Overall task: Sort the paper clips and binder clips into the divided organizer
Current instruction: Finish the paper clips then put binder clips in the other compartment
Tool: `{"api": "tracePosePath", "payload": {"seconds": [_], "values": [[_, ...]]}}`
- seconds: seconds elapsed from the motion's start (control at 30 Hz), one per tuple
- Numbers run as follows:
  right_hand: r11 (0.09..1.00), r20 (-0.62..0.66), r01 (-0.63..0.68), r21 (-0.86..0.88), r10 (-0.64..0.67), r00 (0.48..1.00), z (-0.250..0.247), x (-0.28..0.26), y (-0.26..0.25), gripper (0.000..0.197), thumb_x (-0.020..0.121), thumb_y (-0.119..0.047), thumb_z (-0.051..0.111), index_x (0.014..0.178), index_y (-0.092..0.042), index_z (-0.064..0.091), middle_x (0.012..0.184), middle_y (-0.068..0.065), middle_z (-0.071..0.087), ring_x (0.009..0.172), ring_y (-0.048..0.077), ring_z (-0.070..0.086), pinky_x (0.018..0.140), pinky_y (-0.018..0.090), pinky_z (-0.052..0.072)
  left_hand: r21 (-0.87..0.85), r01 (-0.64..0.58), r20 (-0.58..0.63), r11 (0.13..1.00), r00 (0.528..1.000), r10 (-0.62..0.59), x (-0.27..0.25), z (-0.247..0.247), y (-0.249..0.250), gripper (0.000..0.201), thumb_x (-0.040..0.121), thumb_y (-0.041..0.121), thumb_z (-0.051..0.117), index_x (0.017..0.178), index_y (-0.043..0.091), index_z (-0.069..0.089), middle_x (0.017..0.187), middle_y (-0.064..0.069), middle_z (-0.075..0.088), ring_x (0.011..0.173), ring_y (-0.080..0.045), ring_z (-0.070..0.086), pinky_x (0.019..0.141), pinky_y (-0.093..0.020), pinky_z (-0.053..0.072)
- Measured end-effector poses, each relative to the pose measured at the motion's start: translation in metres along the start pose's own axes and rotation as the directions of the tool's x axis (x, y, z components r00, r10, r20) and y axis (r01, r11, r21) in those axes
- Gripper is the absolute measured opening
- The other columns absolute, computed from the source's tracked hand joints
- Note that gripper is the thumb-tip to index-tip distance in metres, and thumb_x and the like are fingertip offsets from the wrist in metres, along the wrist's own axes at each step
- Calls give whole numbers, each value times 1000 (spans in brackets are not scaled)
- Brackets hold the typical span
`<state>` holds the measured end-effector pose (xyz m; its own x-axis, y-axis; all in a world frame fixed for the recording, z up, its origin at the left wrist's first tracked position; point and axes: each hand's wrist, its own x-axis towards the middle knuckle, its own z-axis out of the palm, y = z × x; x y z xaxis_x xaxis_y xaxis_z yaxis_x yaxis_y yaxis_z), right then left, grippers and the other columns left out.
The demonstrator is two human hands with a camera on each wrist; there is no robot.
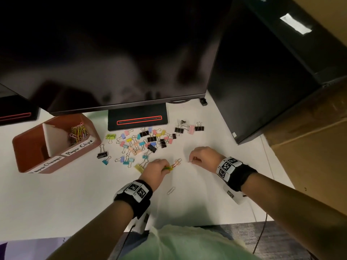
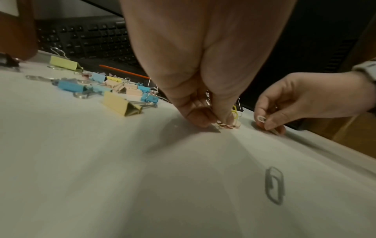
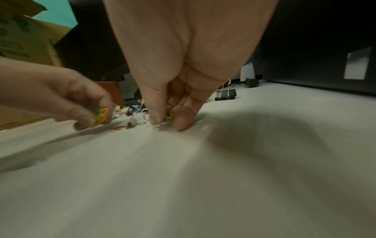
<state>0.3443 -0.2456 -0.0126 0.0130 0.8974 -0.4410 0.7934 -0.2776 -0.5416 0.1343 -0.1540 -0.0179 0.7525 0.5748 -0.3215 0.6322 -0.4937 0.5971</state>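
Note:
My left hand (image 1: 165, 168) is low over the white table and pinches a few yellow and green paper clips (image 3: 99, 116). Its fingertips (image 2: 203, 120) touch a pink paper clip (image 1: 178, 162) that lies on the table. My right hand (image 1: 194, 160), a short way to the right, pinches paper clips (image 3: 169, 118) between thumb and fingers, a white one (image 2: 261, 119) among them. One pale paper clip (image 1: 171, 190) lies loose near my left wrist. The brown divided organizer (image 1: 30, 147) stands at the left, and its far compartment holds coloured paper clips (image 1: 78, 133).
Several coloured and black binder clips (image 1: 142, 141) lie scattered between the organizer and my hands. A monitor stand (image 1: 138, 119) is behind them, under a large dark screen (image 1: 112, 53). A dark cabinet (image 1: 262, 81) stands at the right.

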Motion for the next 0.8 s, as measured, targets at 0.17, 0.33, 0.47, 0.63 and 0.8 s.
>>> {"api": "tracePosePath", "payload": {"seconds": [0.17,0.33,0.47,0.63,0.8], "values": [[984,139,175,-31,-169,976,17,-13,-24,20,92,-16,55,108,-10,64,105,10,65,101,25,57,94,34,43,-27,-14,11,1000,1000,14,11,-6,0,12,87,15,60,95,6,62,82,1,54,76,-14,48,66,-20,32],[935,270,329,-132,-285,920,43,-8,-56,27,94,-16,50,117,-6,60,108,16,63,104,33,55,94,42,43,-4,22,12,1000,1000,-22,12,-14,-15,12,86,16,62,93,7,64,82,1,54,78,-15,50,68,-21,32],[899,288,379,-219,-312,906,57,-5,-71,23,95,-12,47,107,1,62,109,21,58,102,37,55,89,42,44,18,38,-16,999,999,-38,10,-17,-21,13,85,15,62,94,5,65,87,-1,51,82,-16,49,72,-21,31],[914,225,343,-215,-295,928,65,-5,-69,21,92,-6,49,108,0,61,116,17,50,104,38,52,88,45,48,-11,26,-39,1000,999,-26,9,-17,-16,11,85,13,61,92,4,64,88,-5,57,82,-17,51,73,-24,37],[938,215,312,-152,-277,936,55,-6,-55,18,93,-12,50,103,-2,62,109,17,62,103,33,53,91,39,44,-72,-56,-38,996,998,54,9,-10,1,6,84,10,63,87,5,63,77,0,55,72,-14,50,62,-14,34]]}}
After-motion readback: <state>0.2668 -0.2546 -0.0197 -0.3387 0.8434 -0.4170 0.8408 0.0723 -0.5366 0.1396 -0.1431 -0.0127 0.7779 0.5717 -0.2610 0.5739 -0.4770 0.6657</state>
